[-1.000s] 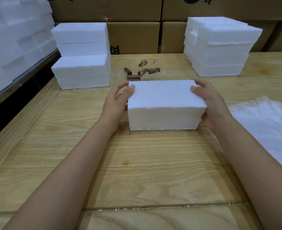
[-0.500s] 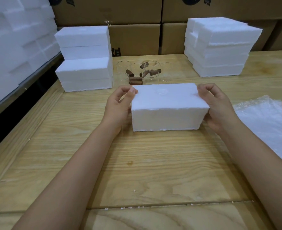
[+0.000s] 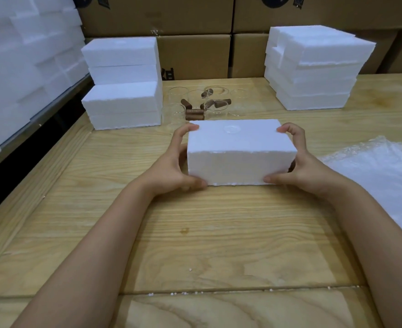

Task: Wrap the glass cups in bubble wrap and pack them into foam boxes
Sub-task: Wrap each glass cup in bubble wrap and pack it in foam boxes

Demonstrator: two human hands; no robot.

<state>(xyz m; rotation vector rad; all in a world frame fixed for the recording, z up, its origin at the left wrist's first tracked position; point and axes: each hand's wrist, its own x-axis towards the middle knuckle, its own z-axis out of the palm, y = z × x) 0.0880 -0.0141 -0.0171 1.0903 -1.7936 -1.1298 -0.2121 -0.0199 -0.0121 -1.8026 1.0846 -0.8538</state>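
A closed white foam box (image 3: 240,150) stands on the wooden table (image 3: 195,233) in front of me. My left hand (image 3: 174,166) grips its left end, fingertips on the top far corner and thumb at the bottom front edge. My right hand (image 3: 299,164) grips the right end the same way. Behind the box lie several clear glass cups (image 3: 215,106) with brown handles. A sheet of bubble wrap (image 3: 379,176) lies flat at the right.
A stack of foam boxes (image 3: 123,84) stands at the back left, another stack (image 3: 313,67) at the back right. Cardboard cartons (image 3: 195,55) line the far edge. More foam pieces (image 3: 24,67) fill a shelf at the left.
Both hands have shifted their hold on the foam box: thumbs dropped to the bottom front edge and fingertips rose to the top far corners. The box looks slightly tipped toward me.
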